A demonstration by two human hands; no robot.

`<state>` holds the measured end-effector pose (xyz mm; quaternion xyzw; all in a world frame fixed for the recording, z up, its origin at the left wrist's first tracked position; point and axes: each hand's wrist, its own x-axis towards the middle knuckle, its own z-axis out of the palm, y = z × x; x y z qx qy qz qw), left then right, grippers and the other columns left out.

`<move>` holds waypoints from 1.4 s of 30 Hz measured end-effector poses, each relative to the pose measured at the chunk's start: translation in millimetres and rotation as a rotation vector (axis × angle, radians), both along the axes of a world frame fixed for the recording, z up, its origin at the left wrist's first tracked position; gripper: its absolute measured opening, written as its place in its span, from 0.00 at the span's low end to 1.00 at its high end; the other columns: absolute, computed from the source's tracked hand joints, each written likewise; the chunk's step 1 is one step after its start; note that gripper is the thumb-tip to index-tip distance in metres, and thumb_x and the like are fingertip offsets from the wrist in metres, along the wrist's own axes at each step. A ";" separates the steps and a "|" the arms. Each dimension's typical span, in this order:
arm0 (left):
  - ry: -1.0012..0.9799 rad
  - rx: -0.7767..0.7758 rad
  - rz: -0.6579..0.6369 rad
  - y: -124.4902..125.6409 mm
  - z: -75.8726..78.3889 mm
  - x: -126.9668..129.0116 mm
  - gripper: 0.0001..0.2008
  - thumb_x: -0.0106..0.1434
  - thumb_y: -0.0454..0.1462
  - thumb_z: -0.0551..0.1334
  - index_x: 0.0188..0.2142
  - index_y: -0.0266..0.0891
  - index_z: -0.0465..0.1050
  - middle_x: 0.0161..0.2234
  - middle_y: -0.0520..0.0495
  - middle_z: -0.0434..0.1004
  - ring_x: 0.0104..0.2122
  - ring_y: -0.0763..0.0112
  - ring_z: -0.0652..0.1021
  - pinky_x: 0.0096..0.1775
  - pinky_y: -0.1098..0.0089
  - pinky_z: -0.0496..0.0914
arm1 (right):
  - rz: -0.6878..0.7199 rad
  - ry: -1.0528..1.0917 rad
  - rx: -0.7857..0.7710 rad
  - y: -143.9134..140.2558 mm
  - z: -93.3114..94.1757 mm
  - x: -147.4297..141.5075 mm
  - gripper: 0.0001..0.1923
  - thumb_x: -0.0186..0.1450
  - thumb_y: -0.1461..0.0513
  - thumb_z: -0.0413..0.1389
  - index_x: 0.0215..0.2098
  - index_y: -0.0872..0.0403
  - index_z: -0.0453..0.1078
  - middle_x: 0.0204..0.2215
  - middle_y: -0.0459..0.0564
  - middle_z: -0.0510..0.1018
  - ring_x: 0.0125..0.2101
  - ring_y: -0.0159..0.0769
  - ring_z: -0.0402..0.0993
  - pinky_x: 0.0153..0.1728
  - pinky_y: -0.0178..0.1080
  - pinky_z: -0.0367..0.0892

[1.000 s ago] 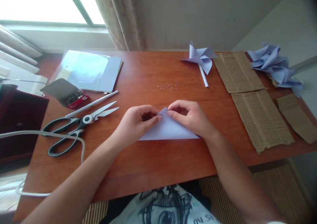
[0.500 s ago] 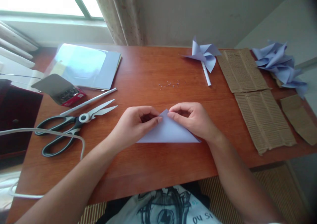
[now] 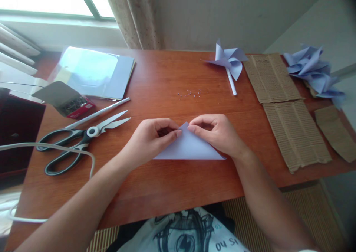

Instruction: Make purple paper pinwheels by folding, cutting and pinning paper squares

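A pale lilac sheet of paper (image 3: 190, 146), folded into a triangle, lies at the front middle of the table with its point facing away from me. My left hand (image 3: 156, 138) pinches the upper left edge near the point between thumb and fingers. On the other side, my right hand (image 3: 215, 133) grips the upper right edge close to the same point. The long folded edge runs along the side nearest my body. Part of the left corner is covered by my left hand.
Open scissors (image 3: 91, 132), a rolled paper stick (image 3: 111, 110), a box of small metal pieces (image 3: 66, 101) and a folder (image 3: 122, 77) lie left. A paper pinwheel (image 3: 229, 61), corrugated cardboard (image 3: 296, 133) and stacked paper pinwheels (image 3: 314, 72) are right. A white cable (image 3: 63, 148) crosses the scissors.
Both hands keep their hold on the folded paper, almost unmoved. The whole view has shifted very slightly.
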<state>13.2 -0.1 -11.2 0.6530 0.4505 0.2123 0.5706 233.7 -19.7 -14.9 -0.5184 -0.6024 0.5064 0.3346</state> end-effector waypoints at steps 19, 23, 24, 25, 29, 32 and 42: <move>0.388 0.472 -0.060 -5.9 5.9 6.3 0.09 0.67 0.38 0.61 0.38 0.37 0.79 0.32 0.49 0.81 0.29 0.69 0.77 0.33 0.69 0.69 | 0.035 -0.207 0.267 3.6 -4.7 -1.7 0.04 0.66 0.65 0.62 0.33 0.54 0.79 0.32 0.46 0.82 0.32 0.32 0.77 0.34 0.34 0.67; 0.652 0.908 -0.089 -32.1 14.7 20.2 0.15 0.69 0.36 0.58 0.51 0.33 0.76 0.49 0.38 0.81 0.45 0.53 0.80 0.46 0.56 0.74 | 0.028 -0.311 0.332 5.2 -11.6 -3.1 0.05 0.65 0.67 0.62 0.31 0.55 0.79 0.29 0.45 0.81 0.29 0.31 0.75 0.32 0.34 0.65; 0.665 0.979 -0.150 -41.7 14.7 24.8 0.16 0.69 0.35 0.57 0.52 0.31 0.76 0.50 0.36 0.80 0.47 0.52 0.80 0.47 0.56 0.74 | 0.027 -0.329 0.344 5.6 -13.3 -3.4 0.05 0.65 0.67 0.62 0.31 0.55 0.78 0.29 0.46 0.81 0.30 0.32 0.75 0.33 0.35 0.66; 0.670 1.030 -0.207 -51.7 13.5 29.2 0.16 0.69 0.35 0.57 0.52 0.29 0.75 0.51 0.35 0.80 0.48 0.52 0.80 0.48 0.56 0.74 | 0.026 -0.343 0.352 6.1 -14.7 -3.8 0.05 0.65 0.67 0.62 0.31 0.55 0.78 0.29 0.46 0.81 0.30 0.32 0.75 0.34 0.35 0.66; 0.751 1.096 -0.321 -83.9 0.4 41.4 0.22 0.68 0.34 0.58 0.58 0.20 0.71 0.57 0.27 0.75 0.57 0.46 0.76 0.57 0.54 0.71 | 0.034 -0.399 0.364 6.9 -17.7 -5.9 0.06 0.65 0.68 0.61 0.30 0.55 0.78 0.30 0.47 0.81 0.31 0.33 0.76 0.35 0.36 0.66; 0.798 1.080 -0.334 -93.1 -8.1 43.9 0.23 0.69 0.34 0.58 0.60 0.19 0.68 0.60 0.26 0.72 0.59 0.45 0.75 0.58 0.54 0.71 | 0.040 -0.450 0.375 6.7 -18.4 -8.4 0.07 0.65 0.68 0.60 0.30 0.55 0.77 0.29 0.48 0.81 0.31 0.34 0.75 0.35 0.36 0.66; 0.838 1.008 -0.365 -97.8 -15.4 47.3 0.29 0.72 0.42 0.52 0.63 0.18 0.64 0.64 0.23 0.64 0.63 0.41 0.69 0.61 0.51 0.67 | 0.041 -0.594 0.435 4.1 -18.4 -10.2 0.07 0.66 0.67 0.58 0.29 0.53 0.74 0.29 0.48 0.78 0.33 0.37 0.72 0.37 0.39 0.64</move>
